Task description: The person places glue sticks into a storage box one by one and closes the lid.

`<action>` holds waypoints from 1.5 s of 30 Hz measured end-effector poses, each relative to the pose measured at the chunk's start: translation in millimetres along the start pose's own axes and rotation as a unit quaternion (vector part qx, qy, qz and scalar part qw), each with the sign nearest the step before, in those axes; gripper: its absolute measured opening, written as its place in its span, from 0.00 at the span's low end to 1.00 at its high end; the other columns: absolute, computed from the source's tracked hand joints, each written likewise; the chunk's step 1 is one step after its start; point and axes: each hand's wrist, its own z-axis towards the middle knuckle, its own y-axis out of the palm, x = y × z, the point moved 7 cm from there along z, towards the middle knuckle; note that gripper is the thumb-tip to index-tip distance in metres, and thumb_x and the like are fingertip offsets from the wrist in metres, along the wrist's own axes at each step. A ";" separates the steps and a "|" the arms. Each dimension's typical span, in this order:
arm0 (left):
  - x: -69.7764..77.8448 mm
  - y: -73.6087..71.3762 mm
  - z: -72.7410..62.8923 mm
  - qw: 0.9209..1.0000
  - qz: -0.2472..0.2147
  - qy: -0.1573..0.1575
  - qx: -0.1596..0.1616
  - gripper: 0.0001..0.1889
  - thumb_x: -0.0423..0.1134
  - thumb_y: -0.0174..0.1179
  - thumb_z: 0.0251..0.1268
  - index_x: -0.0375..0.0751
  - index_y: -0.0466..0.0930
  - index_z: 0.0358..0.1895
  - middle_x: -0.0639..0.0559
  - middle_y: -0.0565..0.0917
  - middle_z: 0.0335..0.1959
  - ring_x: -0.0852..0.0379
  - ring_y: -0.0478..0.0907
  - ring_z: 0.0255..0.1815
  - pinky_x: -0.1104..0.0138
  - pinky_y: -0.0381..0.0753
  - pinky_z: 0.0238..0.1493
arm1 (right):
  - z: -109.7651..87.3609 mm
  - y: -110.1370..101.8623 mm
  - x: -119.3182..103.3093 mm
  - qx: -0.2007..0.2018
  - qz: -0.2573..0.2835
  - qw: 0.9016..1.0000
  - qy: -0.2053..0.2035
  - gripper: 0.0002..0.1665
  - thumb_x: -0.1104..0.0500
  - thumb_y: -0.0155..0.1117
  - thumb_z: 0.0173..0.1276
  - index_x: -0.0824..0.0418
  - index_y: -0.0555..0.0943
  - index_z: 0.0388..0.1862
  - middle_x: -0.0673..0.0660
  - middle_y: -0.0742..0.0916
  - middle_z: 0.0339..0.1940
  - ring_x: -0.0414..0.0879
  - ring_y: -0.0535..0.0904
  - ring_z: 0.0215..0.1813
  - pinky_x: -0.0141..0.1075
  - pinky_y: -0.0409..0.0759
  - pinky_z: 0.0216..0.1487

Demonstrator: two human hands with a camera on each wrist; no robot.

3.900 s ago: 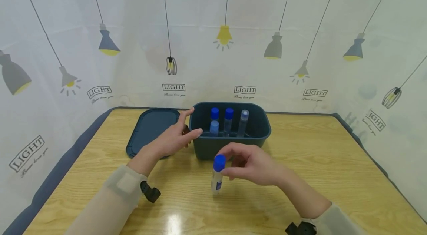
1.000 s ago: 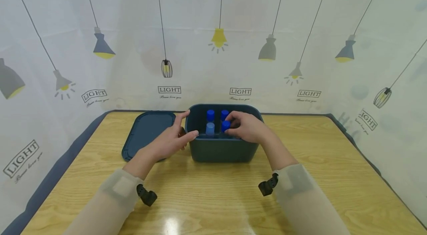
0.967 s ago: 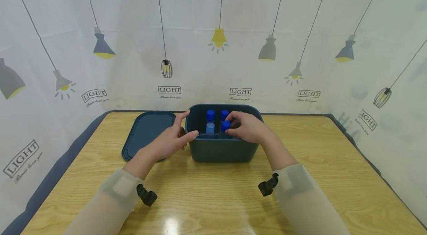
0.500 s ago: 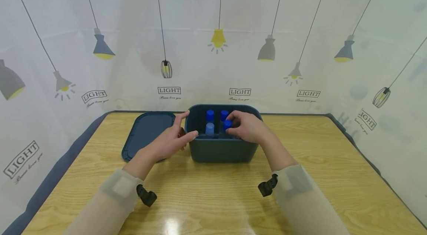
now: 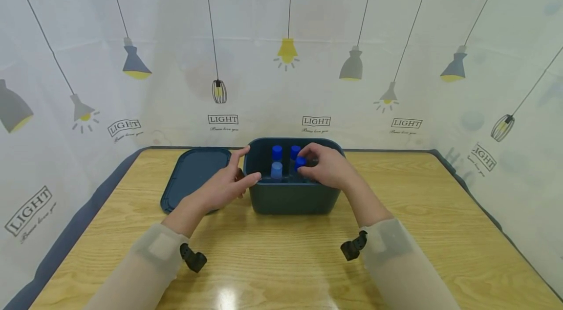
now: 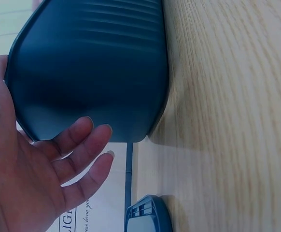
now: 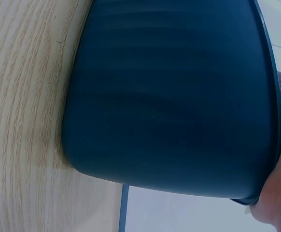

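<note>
A dark teal bin (image 5: 294, 198) stands at the back middle of the table in the head view. Inside it, my right hand (image 5: 327, 166) pinches the blue cap of a glue stick (image 5: 300, 163) between thumb and fingers; the tube below the cap is hidden. Two other blue caps (image 5: 276, 152) show behind, and a lighter blue one (image 5: 276, 170) stands front left. My left hand (image 5: 220, 185) rests at the bin's left end, index finger and thumb on the rim, fingers loosely spread. In the left wrist view its other fingers (image 6: 85, 147) extend beside the outer wall.
A flat teal lid (image 5: 193, 175) lies left of the bin, partly behind my left forearm. The wooden table (image 5: 272, 261) meets a white curtain printed with lamps (image 5: 259, 80) right behind the bin.
From in front of the bin, my right hand has carried the glue stick over the rim and inside. In the last second it shifts slightly right and back. My left hand stays put.
</note>
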 end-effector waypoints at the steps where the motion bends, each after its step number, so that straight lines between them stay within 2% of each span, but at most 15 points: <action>1: -0.1 0.1 0.2 1.000 0.000 0.002 -0.001 0.48 0.71 0.53 0.81 0.66 0.35 0.91 0.40 0.86 0.42 0.42 0.83 0.42 0.58 0.81 0.45 | -0.3 -0.3 -0.1 0.003 0.005 1.000 -0.001 0.24 0.49 0.73 0.77 0.52 0.82 0.68 0.57 0.88 0.64 0.54 0.86 0.57 0.55 0.83 0.65; 5: -0.2 0.3 1.1 1.000 0.000 0.003 0.000 0.48 0.71 0.53 0.81 0.66 0.35 0.91 0.41 0.86 0.42 0.42 0.83 0.42 0.57 0.81 0.45 | -2.0 -2.3 -1.1 0.017 0.020 1.000 -0.010 0.26 0.49 0.74 0.77 0.54 0.82 0.69 0.58 0.87 0.68 0.56 0.85 0.63 0.57 0.80 0.70; 8: -0.3 0.2 1.1 1.000 -0.001 0.000 0.003 0.48 0.71 0.54 0.81 0.67 0.35 0.91 0.42 0.86 0.42 0.43 0.83 0.42 0.57 0.81 0.45 | -2.9 -3.5 -1.6 0.025 0.027 0.999 -0.012 0.26 0.49 0.74 0.77 0.54 0.81 0.70 0.58 0.87 0.69 0.55 0.85 0.61 0.56 0.80 0.69; 13: -1.3 0.3 1.3 1.000 0.000 0.002 0.000 0.48 0.71 0.53 0.81 0.66 0.35 0.91 0.42 0.86 0.42 0.43 0.83 0.41 0.58 0.81 0.45 | -3.5 -5.2 -0.8 0.043 0.039 0.998 -0.019 0.25 0.49 0.73 0.78 0.53 0.82 0.69 0.55 0.89 0.66 0.52 0.83 0.51 0.51 0.82 0.58; 17: -1.1 0.1 1.2 1.000 -0.001 0.002 -0.001 0.48 0.70 0.53 0.82 0.66 0.35 0.91 0.41 0.86 0.43 0.43 0.83 0.41 0.58 0.81 0.45 | -5.1 -8.1 1.0 0.065 0.077 0.994 -0.038 0.24 0.50 0.72 0.79 0.54 0.82 0.68 0.56 0.90 0.63 0.49 0.84 0.45 0.45 0.83 0.49; 21: -0.2 -0.3 0.4 1.000 0.000 0.004 0.000 0.48 0.70 0.53 0.82 0.66 0.35 0.91 0.41 0.86 0.43 0.44 0.82 0.40 0.58 0.81 0.45 | -5.1 -12.3 5.4 0.096 0.134 0.985 -0.049 0.22 0.53 0.72 0.80 0.57 0.82 0.68 0.58 0.90 0.62 0.52 0.86 0.42 0.40 0.86 0.45; 25: -1.3 -1.0 -0.7 1.000 -0.001 0.003 0.003 0.48 0.70 0.53 0.82 0.66 0.35 0.91 0.41 0.86 0.41 0.44 0.83 0.40 0.58 0.81 0.44 | -6.6 -22.0 8.7 0.158 0.183 0.968 -0.069 0.21 0.55 0.71 0.81 0.60 0.83 0.67 0.60 0.91 0.60 0.52 0.87 0.48 0.32 0.84 0.48; 27: -1.7 -0.9 -0.8 1.000 -0.003 0.001 0.002 0.48 0.71 0.54 0.81 0.68 0.35 0.91 0.42 0.86 0.40 0.42 0.83 0.40 0.57 0.81 0.44 | -10.3 -29.5 11.0 0.191 0.191 0.960 -0.078 0.20 0.54 0.70 0.81 0.60 0.84 0.66 0.60 0.91 0.60 0.51 0.85 0.52 0.31 0.82 0.51; 29: -1.5 -0.9 -0.8 1.000 -0.006 -0.001 0.002 0.48 0.71 0.54 0.81 0.69 0.35 0.91 0.42 0.86 0.40 0.41 0.83 0.41 0.57 0.81 0.45 | -14.4 -37.3 14.9 0.214 0.188 0.956 -0.077 0.20 0.53 0.70 0.81 0.59 0.84 0.66 0.59 0.91 0.61 0.49 0.85 0.55 0.32 0.80 0.53; 31: -0.9 -0.8 -0.6 1.000 -0.007 -0.002 0.001 0.49 0.72 0.54 0.80 0.70 0.34 0.91 0.42 0.85 0.39 0.40 0.84 0.41 0.57 0.81 0.45 | -19.8 -43.7 21.5 0.222 0.179 0.956 -0.069 0.21 0.52 0.69 0.81 0.59 0.83 0.67 0.59 0.89 0.64 0.50 0.84 0.59 0.35 0.79 0.57; 34: 1.2 -0.9 -0.7 1.000 -0.005 -0.004 0.002 0.49 0.72 0.54 0.80 0.70 0.34 0.91 0.42 0.85 0.40 0.41 0.84 0.41 0.57 0.82 0.45 | -28.2 -48.7 36.1 0.211 0.165 0.962 -0.048 0.25 0.49 0.68 0.82 0.59 0.81 0.70 0.59 0.87 0.69 0.53 0.83 0.64 0.40 0.78 0.61; 39: 2.2 -1.3 -0.6 1.000 -0.004 -0.002 0.001 0.49 0.72 0.54 0.80 0.70 0.34 0.91 0.40 0.86 0.41 0.40 0.84 0.41 0.57 0.81 0.44 | -42.2 -47.6 60.5 0.166 0.144 0.975 -0.024 0.31 0.47 0.67 0.83 0.59 0.77 0.77 0.61 0.82 0.75 0.58 0.80 0.70 0.49 0.75 0.67; 45: -1.1 -0.3 -0.3 1.000 -0.007 -0.005 0.001 0.48 0.72 0.54 0.80 0.70 0.35 0.91 0.41 0.85 0.40 0.40 0.84 0.41 0.57 0.81 0.45 | -55.2 -44.4 74.4 0.116 0.126 0.985 -0.020 0.35 0.45 0.66 0.83 0.55 0.72 0.82 0.62 0.77 0.81 0.61 0.78 0.74 0.58 0.74 0.72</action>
